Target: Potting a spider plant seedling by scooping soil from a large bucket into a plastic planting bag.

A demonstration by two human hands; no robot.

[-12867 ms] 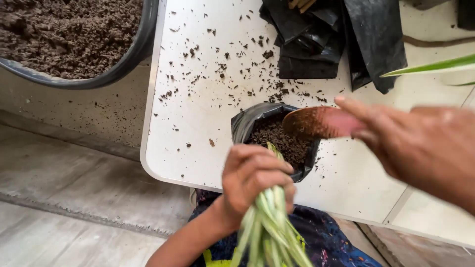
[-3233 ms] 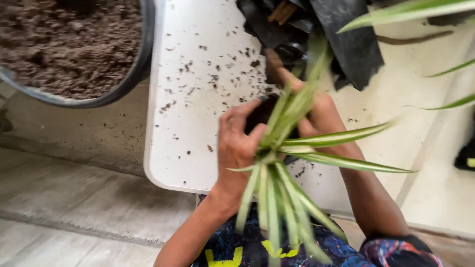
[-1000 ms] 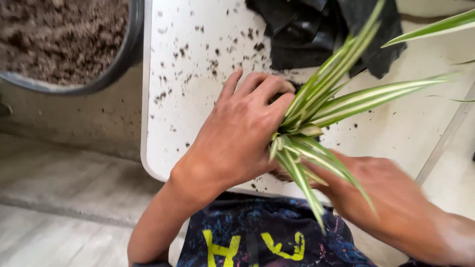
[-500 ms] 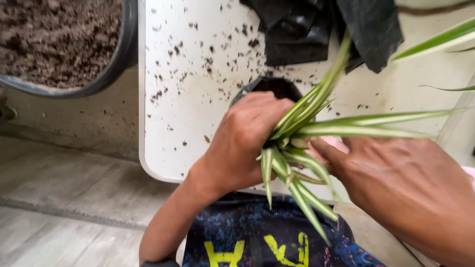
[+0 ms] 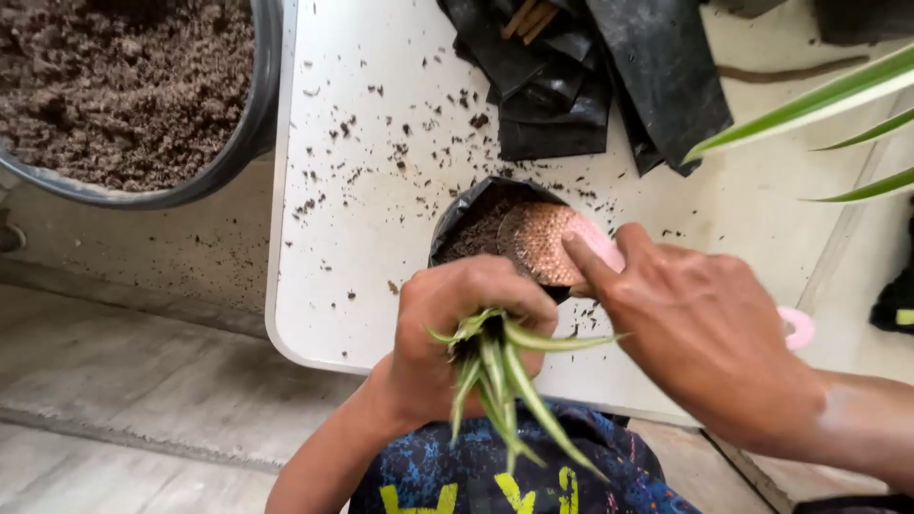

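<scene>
Closest to the camera is a dark blue printed garment (image 5: 514, 476) with yellow marks, right under the table edge. Just above that, the left hand (image 5: 466, 333) is clenched round the base of a small striped green plant (image 5: 500, 381), whose leaves hang down toward the lap and cover part of the hand.

The right hand (image 5: 705, 328) comes in from the right, fingers wrapped on a pink-handled scoop (image 5: 547, 243). The handle's pink end (image 5: 798, 326) pokes out behind the wrist. The scoop's blade, dusted with soil, sits over the mouth of a small black grow bag (image 5: 466, 224) half full of dark soil. Both hands crowd the bag, so its near rim is hidden.

All this is on a white table (image 5: 381, 190) sprinkled with soil crumbs. Further back lies a heap of empty black bags (image 5: 581, 76). Off the table's left edge is a big grey tub of soil (image 5: 124, 86), and long green leaves (image 5: 809, 105) cut in at the top right.
</scene>
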